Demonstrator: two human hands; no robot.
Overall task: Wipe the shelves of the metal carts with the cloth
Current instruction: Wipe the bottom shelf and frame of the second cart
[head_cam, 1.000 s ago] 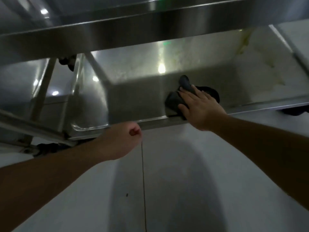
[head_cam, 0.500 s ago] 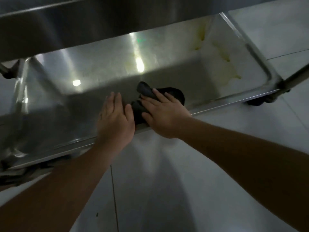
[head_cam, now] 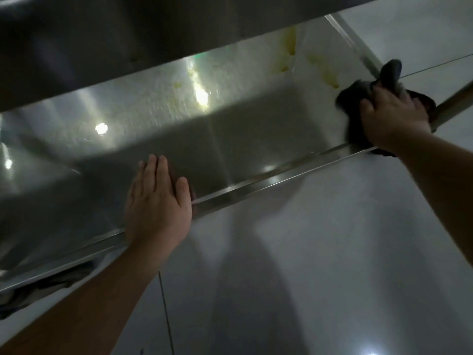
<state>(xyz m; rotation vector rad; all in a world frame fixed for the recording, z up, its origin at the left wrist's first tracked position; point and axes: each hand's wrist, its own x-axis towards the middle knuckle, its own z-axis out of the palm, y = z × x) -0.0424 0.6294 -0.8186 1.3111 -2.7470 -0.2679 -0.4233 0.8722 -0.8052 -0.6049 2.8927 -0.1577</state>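
The low shelf of the metal cart (head_cam: 256, 139) fills the middle of the view, shiny, with yellowish stains near its far right corner. My right hand (head_cam: 391, 119) grips a dark cloth (head_cam: 353, 94) at the shelf's right front corner, fingers curled into the fabric; part of the cloth sticks up beyond my knuckles. My left hand (head_cam: 156, 201) lies flat on the shelf's front rim, fingers straight and together, holding nothing.
The cart's upper shelf (head_cam: 153, 42) overhangs the back of the lower one. A cart leg (head_cam: 455, 101) runs past the right corner. Pale tiled floor (head_cam: 307, 265) lies in front. A dark caster or rag (head_cam: 38, 285) shows under the rim at left.
My right hand slid the cloth from the middle of the front rim to the right front corner. My left hand stays flat on the rim. The view shifted.
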